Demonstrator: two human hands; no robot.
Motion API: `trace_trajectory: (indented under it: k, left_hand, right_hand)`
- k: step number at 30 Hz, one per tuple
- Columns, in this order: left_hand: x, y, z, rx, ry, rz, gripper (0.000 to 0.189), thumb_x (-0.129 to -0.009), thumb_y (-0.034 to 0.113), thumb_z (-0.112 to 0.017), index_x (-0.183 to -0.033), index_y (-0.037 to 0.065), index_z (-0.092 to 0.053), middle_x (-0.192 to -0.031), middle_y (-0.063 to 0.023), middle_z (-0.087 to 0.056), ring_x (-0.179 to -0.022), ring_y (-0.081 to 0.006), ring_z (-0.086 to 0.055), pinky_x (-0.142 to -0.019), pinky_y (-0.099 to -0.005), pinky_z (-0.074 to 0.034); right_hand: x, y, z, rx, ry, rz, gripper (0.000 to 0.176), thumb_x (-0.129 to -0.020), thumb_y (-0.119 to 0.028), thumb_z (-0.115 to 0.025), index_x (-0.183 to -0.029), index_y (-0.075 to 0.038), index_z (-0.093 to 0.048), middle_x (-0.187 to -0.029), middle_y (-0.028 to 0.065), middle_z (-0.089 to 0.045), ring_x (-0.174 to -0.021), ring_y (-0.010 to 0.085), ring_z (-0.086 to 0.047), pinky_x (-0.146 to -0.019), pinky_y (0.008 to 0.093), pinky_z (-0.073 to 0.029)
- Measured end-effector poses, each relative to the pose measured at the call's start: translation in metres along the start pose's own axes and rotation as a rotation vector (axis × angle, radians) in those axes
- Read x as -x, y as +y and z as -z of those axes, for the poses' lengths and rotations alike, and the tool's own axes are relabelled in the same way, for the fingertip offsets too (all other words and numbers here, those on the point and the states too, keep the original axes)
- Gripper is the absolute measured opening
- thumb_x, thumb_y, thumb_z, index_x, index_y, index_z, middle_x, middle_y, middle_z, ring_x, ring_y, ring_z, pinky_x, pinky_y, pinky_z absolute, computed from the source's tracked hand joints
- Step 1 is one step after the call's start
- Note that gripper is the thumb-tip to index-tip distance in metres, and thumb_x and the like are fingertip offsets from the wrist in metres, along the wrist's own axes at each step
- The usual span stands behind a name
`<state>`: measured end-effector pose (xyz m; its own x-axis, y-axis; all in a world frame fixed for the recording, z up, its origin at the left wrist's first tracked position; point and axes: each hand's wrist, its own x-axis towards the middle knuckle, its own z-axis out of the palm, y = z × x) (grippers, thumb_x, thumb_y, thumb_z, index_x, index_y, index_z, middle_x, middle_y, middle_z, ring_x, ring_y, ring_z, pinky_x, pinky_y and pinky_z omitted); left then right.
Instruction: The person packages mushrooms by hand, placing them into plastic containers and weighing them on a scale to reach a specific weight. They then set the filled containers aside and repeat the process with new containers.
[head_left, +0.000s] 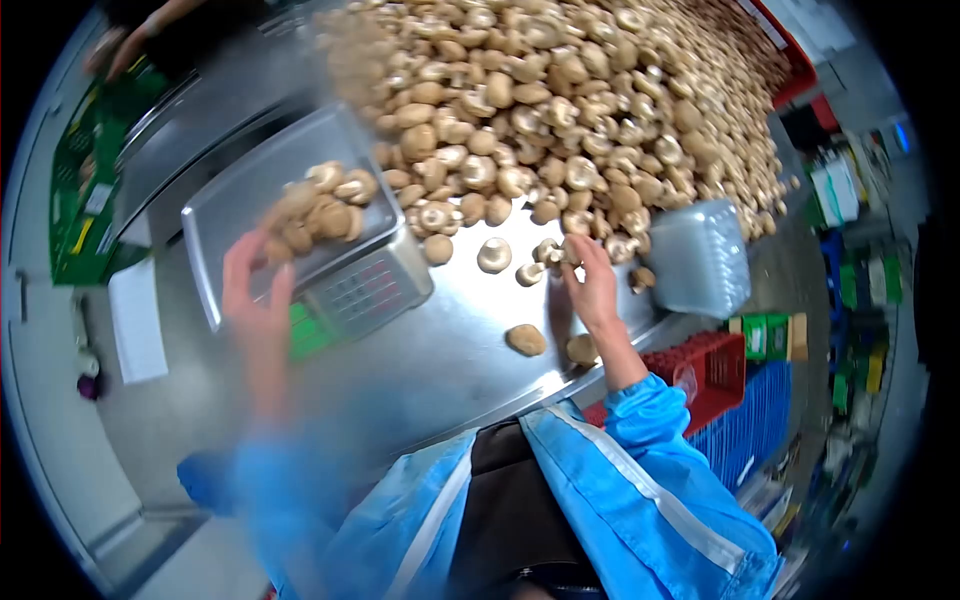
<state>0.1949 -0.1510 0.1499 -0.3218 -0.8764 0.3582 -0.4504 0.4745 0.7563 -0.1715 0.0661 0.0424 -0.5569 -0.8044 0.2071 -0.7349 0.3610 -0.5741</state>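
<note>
Several mushrooms [325, 215] lie heaped in the metal tray [225, 215] of a weighing scale [370, 295]. My left hand [258, 285], partly blurred, is at the tray's near side beside the heap, fingers curved around a mushroom at its edge. On the steel table [440, 340], my right hand [592, 285] pinches a small mushroom [572, 252] near the foot of a large mushroom pile [560, 110]. Loose mushrooms lie around it, one upside down [494, 255] and another cap down nearer me [525, 340].
Stacked clear plastic trays [700, 258] stand right of my right hand. Beyond the table's edge are a red crate [715, 375] and blue crates [750, 420]. Green crates [85, 200] and a co-worker's arm [150, 35] show at upper left. White paper [138, 320] lies left of the scale.
</note>
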Motion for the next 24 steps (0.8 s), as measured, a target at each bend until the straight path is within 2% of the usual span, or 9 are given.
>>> trace_trajectory:
  k: [2, 4, 8, 11, 12, 15, 17, 22, 24]
  left_hand:
    - [0.024, 0.030, -0.019, 0.094, -0.194, 0.170, 0.050, -0.078, 0.011, -0.070, -0.126, 0.004, -0.057, -0.124, -0.0110, -0.058, -0.113, -0.0228, -0.056, -0.091, -0.0328, -0.046]
    - [0.057, 0.038, -0.066, 0.231, -0.371, -0.051, 0.062, -0.076, 0.013, -0.073, -0.133, 0.003, -0.051, -0.127, -0.0138, -0.056, -0.116, -0.0262, -0.055, -0.095, -0.0368, -0.045]
    - [0.149, 0.044, -0.154, 0.154, -0.689, -0.161, 0.087, -0.073, 0.021, -0.082, -0.144, 0.003, -0.035, -0.148, -0.0233, -0.035, -0.138, -0.0371, -0.036, -0.107, -0.0475, -0.036]
    - [0.169, 0.048, -0.186, 0.038, -0.715, -0.351, 0.092, -0.073, 0.025, -0.082, -0.146, 0.004, -0.031, -0.153, -0.0240, -0.027, -0.143, -0.0422, -0.025, -0.111, -0.0499, -0.030]
    - [0.172, 0.048, -0.192, 0.071, -0.714, -0.332, 0.085, -0.076, 0.022, -0.080, -0.145, 0.004, -0.035, -0.154, -0.0226, -0.025, -0.143, -0.0452, -0.022, -0.113, -0.0523, -0.027]
    - [0.166, 0.049, -0.206, 0.045, -0.789, -0.358, 0.067, -0.081, 0.012, -0.073, -0.140, 0.004, -0.042, -0.152, -0.0235, -0.026, -0.141, -0.0460, -0.026, -0.113, -0.0508, -0.029]
    - [0.161, 0.049, -0.221, 0.099, -0.816, -0.364, 0.062, -0.083, 0.006, -0.070, -0.139, 0.004, -0.044, -0.152, -0.0236, -0.027, -0.140, -0.0442, -0.028, -0.113, -0.0483, -0.031]
    - [0.136, 0.061, -0.260, 0.178, -0.695, -0.334, 0.060, -0.085, 0.000, -0.065, -0.140, 0.002, -0.042, -0.150, -0.0247, -0.030, -0.140, -0.0423, -0.030, -0.112, -0.0445, -0.034]
    - [0.118, 0.072, -0.267, 0.197, -0.592, -0.356, 0.059, -0.086, 0.002, -0.064, -0.140, 0.000, -0.039, -0.150, -0.0252, -0.030, -0.140, -0.0434, -0.029, -0.113, -0.0457, -0.031]
  right_hand:
    - [0.006, 0.006, -0.003, 0.081, -0.063, -0.053, 0.049, -0.082, -0.011, -0.069, -0.129, -0.009, -0.054, -0.127, 0.0129, -0.059, -0.112, 0.0325, -0.059, -0.092, 0.0390, -0.049]
    - [0.016, 0.007, -0.001, 0.075, -0.081, -0.045, 0.052, -0.083, -0.015, -0.070, -0.132, -0.007, -0.052, -0.129, 0.0160, -0.057, -0.110, 0.0341, -0.060, -0.092, 0.0410, -0.050]
    - [0.039, 0.001, 0.039, 0.065, -0.073, -0.068, 0.055, -0.085, -0.017, -0.070, -0.135, -0.006, -0.049, -0.135, 0.0215, -0.048, -0.124, 0.0393, -0.047, -0.102, 0.0430, -0.043]
    - [0.060, 0.003, 0.083, 0.105, -0.186, -0.187, 0.066, -0.082, -0.030, -0.073, -0.137, -0.006, -0.046, -0.125, 0.0191, -0.055, -0.111, 0.0372, -0.058, -0.092, 0.0429, -0.049]
    - [0.065, 0.003, 0.094, 0.119, -0.357, -0.284, 0.076, -0.078, -0.039, -0.076, -0.139, -0.008, -0.043, -0.115, 0.0171, -0.059, -0.099, 0.0372, -0.063, -0.083, 0.0432, -0.052]
    - [0.083, 0.009, 0.096, 0.198, -0.648, -0.288, 0.081, -0.076, -0.046, -0.077, -0.140, -0.010, -0.042, -0.113, 0.0179, -0.061, -0.099, 0.0375, -0.063, -0.082, 0.0438, -0.052]
    - [0.085, 0.008, 0.082, 0.135, -0.632, -0.160, 0.072, -0.074, -0.039, -0.078, -0.132, -0.007, -0.050, -0.108, 0.0179, -0.063, -0.095, 0.0365, -0.064, -0.080, 0.0430, -0.052]
    - [0.047, 0.006, 0.055, -0.034, -0.467, -0.226, 0.051, -0.078, -0.022, -0.072, -0.123, -0.003, -0.056, -0.106, 0.0162, -0.063, -0.087, 0.0318, -0.066, -0.075, 0.0385, -0.054]
    - [0.030, 0.002, 0.051, -0.227, -0.260, -0.174, 0.050, -0.079, -0.015, -0.072, -0.125, -0.004, -0.055, -0.109, 0.0158, -0.063, -0.085, 0.0284, -0.066, -0.075, 0.0361, -0.054]
